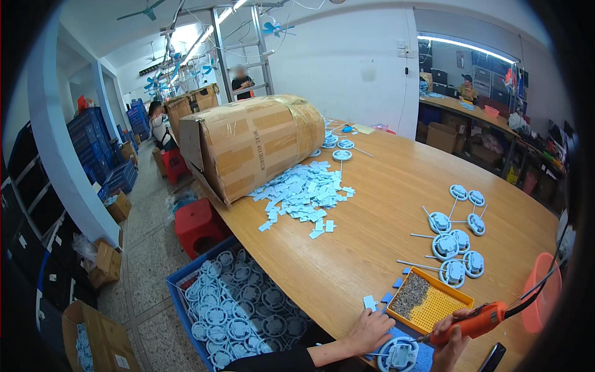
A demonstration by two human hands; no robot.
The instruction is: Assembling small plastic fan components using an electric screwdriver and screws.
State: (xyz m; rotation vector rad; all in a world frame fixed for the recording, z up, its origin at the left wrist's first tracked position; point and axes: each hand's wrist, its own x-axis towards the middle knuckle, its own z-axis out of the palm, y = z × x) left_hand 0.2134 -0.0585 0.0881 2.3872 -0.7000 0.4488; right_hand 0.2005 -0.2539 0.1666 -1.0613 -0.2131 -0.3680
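My right hand (451, 338) grips an orange electric screwdriver (474, 321), its bit pointing left toward a light-blue round part (398, 354) with a spoked ring and a stick. That part lies on a blue mat (425, 356) at the table's near edge. Just above and left of it is my left hand (369, 333), fingers bent and close together. What they hold, if anything, is hidden. A small light-blue flat plate (370, 302) lies by the left knuckles. Beyond the hands sits a yellow tray (443, 314) with a heap of small grey screws (411, 295) in its left half.
More round parts with sticks (446, 246) lie farther right. A large cardboard box (254, 149) rests on its side beside piled flat plates (304, 192). Left of the table, a blue crate (175, 297) holds many round parts. A phone (493, 357) and pink basin (542, 294) are right.
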